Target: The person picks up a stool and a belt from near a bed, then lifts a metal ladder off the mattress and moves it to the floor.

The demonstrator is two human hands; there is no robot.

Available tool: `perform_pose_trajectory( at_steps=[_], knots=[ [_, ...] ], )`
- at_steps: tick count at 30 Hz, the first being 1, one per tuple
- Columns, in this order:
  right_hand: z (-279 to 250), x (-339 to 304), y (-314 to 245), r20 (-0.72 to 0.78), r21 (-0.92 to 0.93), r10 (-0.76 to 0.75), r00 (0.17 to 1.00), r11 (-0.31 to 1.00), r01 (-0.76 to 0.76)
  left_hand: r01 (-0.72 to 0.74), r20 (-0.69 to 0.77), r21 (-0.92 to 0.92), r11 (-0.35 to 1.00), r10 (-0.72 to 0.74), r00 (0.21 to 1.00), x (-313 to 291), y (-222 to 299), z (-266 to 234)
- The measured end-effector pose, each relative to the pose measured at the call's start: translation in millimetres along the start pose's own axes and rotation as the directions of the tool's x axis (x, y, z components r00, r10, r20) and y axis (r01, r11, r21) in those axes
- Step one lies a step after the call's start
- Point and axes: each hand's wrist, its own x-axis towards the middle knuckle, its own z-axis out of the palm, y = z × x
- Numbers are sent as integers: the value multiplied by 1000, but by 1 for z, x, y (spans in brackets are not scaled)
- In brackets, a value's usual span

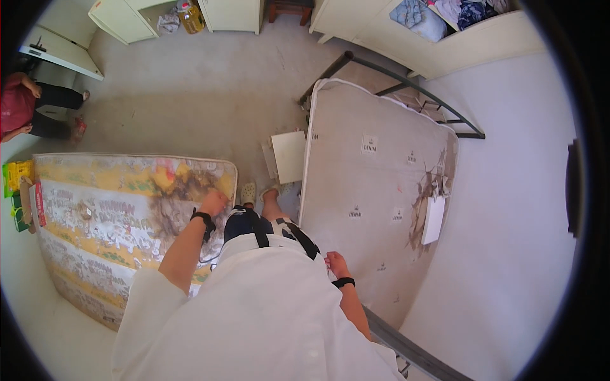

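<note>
My left hand (214, 202) appears over the dark-stained corner of a worn mattress (130, 213) with yellow and white patterned bands. Its fingers are curled in, and whatever they may hold is hidden. A black band circles that wrist. On the other side, my right hand (337, 263) hangs low beside the edge of a beige mattress (356, 171), also with a band on the wrist. Its fingers are bent together; I cannot make out anything inside them.
A dark metal bed frame (394, 86) borders the beige mattress. A white board (434, 220) rests at its stained side by the wall. Beyond my feet lies a pale box-like piece (289, 157). Another person (38, 108) is at the far left, near a door (63, 54). Cabinets (234, 14) line the back.
</note>
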Motion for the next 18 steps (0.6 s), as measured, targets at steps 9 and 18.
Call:
perform_pose_trajectory(
  at_steps=[9, 18],
  knots=[
    [-38, 79, -45, -95, 124, -109, 990, 985, 120, -83, -38, -145, 986, 79, 996, 11, 41, 1],
    [-36, 80, -80, -12, 9, -208, 978, 978, 208, -72, -119, -88, 994, 61, 991, 15, 69, -15]
  ],
)
